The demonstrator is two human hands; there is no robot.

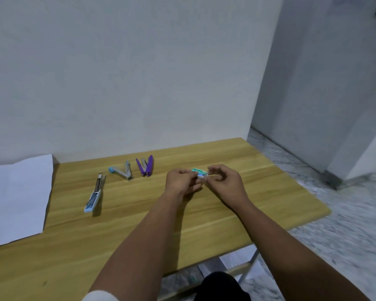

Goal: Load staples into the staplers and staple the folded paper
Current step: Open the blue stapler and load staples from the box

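Note:
A small green and white staple box (199,172) is held above the wooden table (269,192) between both hands. My left hand (179,181) grips its left end and my right hand (223,178) pinches its right end. Three staplers lie hinged open to the left: a light blue one (93,196) opened out flat, a blue-tipped one (122,171) spread in a V, and a purple one (145,166) in a narrow V. A white sheet of paper (15,198) lies flat at the table's left end.
The table's far edge meets a white wall (139,72). Its right and near edges drop off to a marbled floor (345,224). A metal table leg (251,263) shows below the near edge, and a dark shape (221,287) sits at the bottom.

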